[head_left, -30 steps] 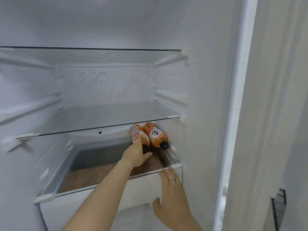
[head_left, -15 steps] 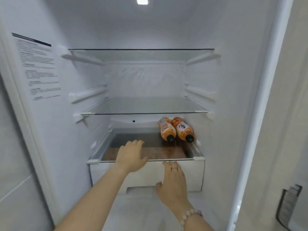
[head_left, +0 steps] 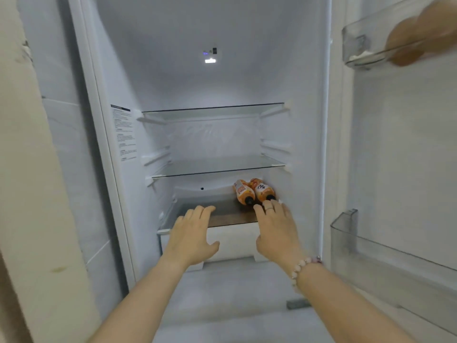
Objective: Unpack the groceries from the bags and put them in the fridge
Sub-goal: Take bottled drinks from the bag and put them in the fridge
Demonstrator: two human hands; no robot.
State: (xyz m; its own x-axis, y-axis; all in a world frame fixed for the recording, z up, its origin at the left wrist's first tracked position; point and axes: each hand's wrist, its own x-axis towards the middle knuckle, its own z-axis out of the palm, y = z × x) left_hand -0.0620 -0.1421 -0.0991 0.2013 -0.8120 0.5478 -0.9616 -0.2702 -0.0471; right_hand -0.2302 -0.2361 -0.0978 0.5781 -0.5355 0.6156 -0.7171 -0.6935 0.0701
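Open fridge, white interior, lamp lit. Two orange bottles lie side by side on the drawer cover, right rear, caps forward. Left grip and right grip are spread flat over the drawer's front edge, fingers straight, holding nothing.

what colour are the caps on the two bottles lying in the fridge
Black, on both orange bottles, seen in the head view.
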